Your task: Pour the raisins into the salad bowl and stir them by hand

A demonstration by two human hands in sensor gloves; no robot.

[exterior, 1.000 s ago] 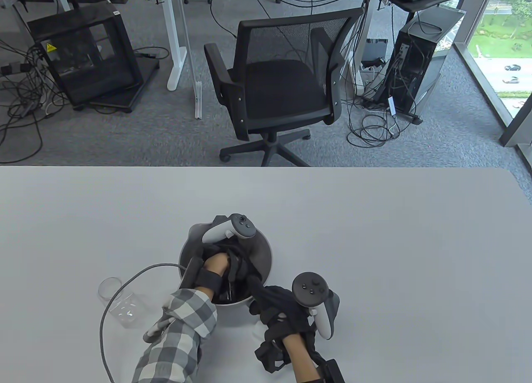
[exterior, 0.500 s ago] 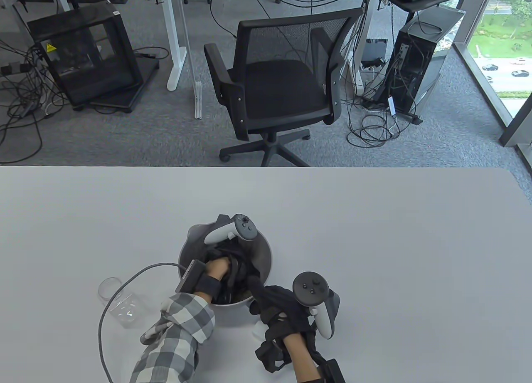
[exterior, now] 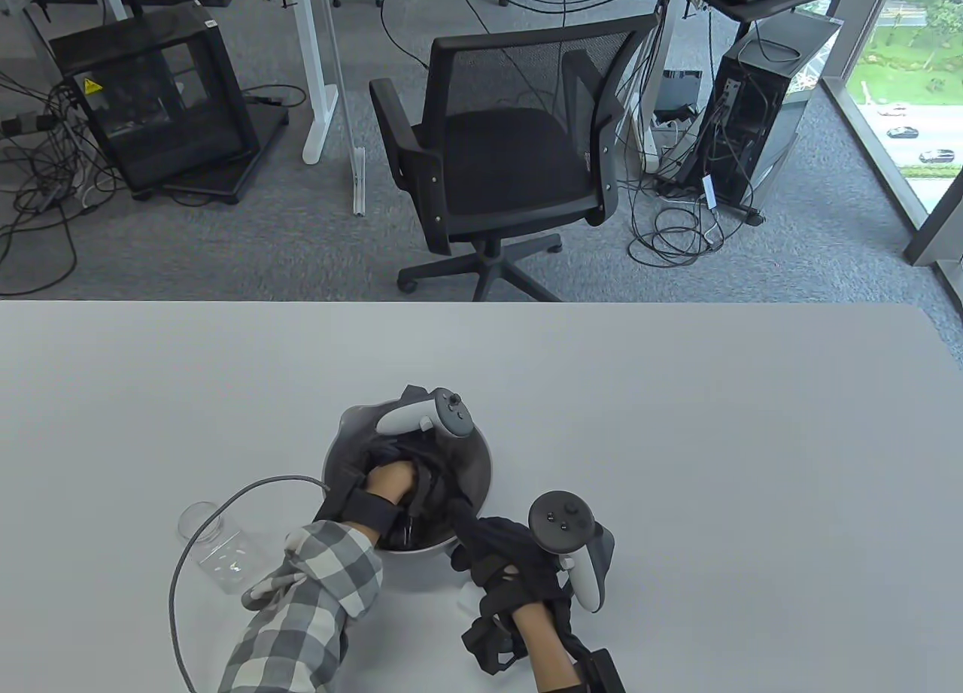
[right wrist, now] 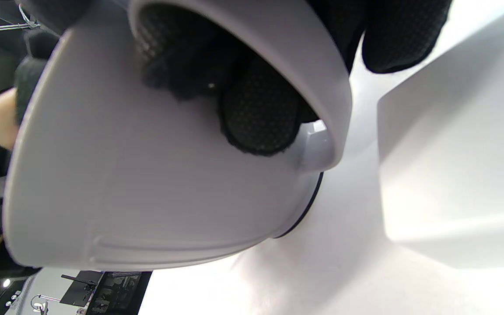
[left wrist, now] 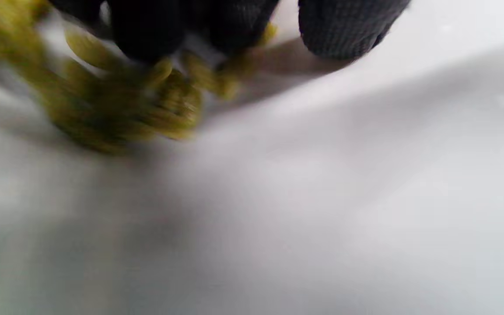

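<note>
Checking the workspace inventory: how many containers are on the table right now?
2. The grey salad bowl sits near the middle front with the left hand inside; the clear jar lies on its side to the bowl's left.

The bowl (exterior: 481, 460) is sitting on the table (exterior: 677, 422), near the front edge. The left hand (exterior: 399, 475) is reaching down inside the bowl, and the raisins (left wrist: 116, 105) are lying in the bowl under its fingers (left wrist: 348, 30). The right hand (exterior: 504, 557) is holding the bowl's handle (right wrist: 322, 148) on the right. A jar (exterior: 218, 546) is lying on its side to the left of the bowl. A chair (exterior: 504, 151) is standing behind the table.
</note>
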